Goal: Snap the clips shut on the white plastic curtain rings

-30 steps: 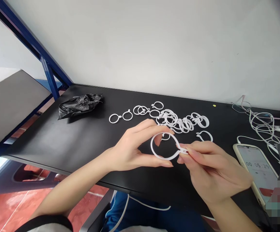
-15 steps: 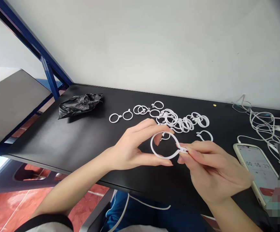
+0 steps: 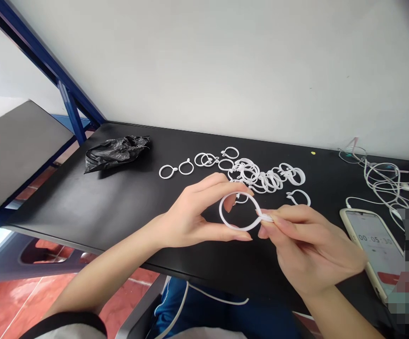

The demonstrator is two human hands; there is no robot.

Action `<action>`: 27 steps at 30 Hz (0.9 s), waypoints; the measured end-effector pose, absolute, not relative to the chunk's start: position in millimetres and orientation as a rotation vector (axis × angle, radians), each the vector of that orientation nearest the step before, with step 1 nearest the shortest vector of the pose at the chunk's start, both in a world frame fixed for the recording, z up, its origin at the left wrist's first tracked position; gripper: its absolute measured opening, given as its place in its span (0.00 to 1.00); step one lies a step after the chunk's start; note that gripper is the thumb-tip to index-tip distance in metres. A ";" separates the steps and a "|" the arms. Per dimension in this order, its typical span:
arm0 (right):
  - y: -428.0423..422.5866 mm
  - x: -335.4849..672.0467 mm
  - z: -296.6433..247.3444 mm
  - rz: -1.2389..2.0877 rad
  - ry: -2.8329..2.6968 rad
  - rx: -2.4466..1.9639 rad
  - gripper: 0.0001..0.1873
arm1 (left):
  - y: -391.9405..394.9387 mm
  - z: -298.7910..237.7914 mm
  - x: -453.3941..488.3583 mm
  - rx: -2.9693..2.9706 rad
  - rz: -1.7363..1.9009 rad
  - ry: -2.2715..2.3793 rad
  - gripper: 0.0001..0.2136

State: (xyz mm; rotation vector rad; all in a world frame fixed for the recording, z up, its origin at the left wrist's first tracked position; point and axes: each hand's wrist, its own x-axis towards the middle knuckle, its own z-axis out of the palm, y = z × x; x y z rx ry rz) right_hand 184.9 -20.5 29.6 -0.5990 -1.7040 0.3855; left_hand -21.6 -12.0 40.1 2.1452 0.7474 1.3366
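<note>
A white plastic curtain ring (image 3: 240, 229) is held up above the black table, between both hands. My left hand (image 3: 200, 212) curves round it from the left, thumb below and fingers above, holding its rim. At the ring's right side, my right hand (image 3: 314, 249) pinches the small tab between thumb and fingers; part of the tab is hidden by the fingertips. The tab's two halves look pressed together. Behind the hands lies a heap of similar white rings (image 3: 249, 172), with a single ring (image 3: 300, 192) to its right.
A crumpled black plastic bag (image 3: 116, 153) lies at the table's left. On the right are a phone (image 3: 374, 245) showing a running timer and a tangle of white cables (image 3: 381, 183). A white wall (image 3: 204, 70) borders the black table (image 3: 119, 202) at the back.
The ring's tab, whose halves showed a small gap before, now looks closed between my right fingertips. Both hands have otherwise barely moved.
</note>
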 end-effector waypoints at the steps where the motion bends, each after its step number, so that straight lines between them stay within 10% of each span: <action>1: -20.5 184.8 29.6 0.380 -1.705 -0.596 0.18 | -12.0 40.3 -21.7 2.147 1.336 0.748 0.22; 27: -19.6 188.4 25.2 0.202 -1.814 -0.540 0.22 | -10.7 37.9 -15.6 2.259 1.463 0.689 0.20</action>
